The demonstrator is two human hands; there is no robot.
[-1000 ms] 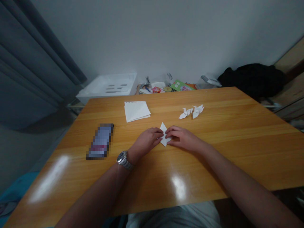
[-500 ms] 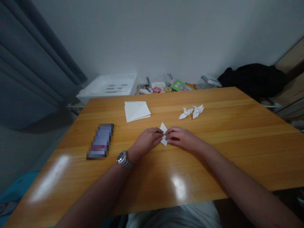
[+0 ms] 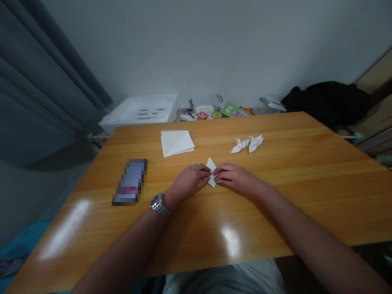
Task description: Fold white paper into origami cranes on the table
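A small piece of folded white paper (image 3: 211, 164), pointed at its top and bottom, lies on the wooden table between my hands. My left hand (image 3: 192, 179), with a metal watch (image 3: 159, 205) on the wrist, grips its left edge with the fingertips. On the opposite edge, the fingers of my right hand (image 3: 232, 176) pinch the paper. Fingertips cover both sides of it, so only its middle and two points show. Beyond my right hand stand two folded paper cranes, one (image 3: 239, 146) to the left and the other (image 3: 255, 143) close beside it.
Several white paper sheets (image 3: 177, 143) lie toward the table's far edge. A phone with a blurred screen (image 3: 130, 181) rests at the left. Behind the table are a white tray (image 3: 147, 110), a green booklet (image 3: 234, 110) and a black cloth item (image 3: 327, 102).
My right thumb and fingers have drawn slightly closer together at the paper's right edge. Everything else looks the same.
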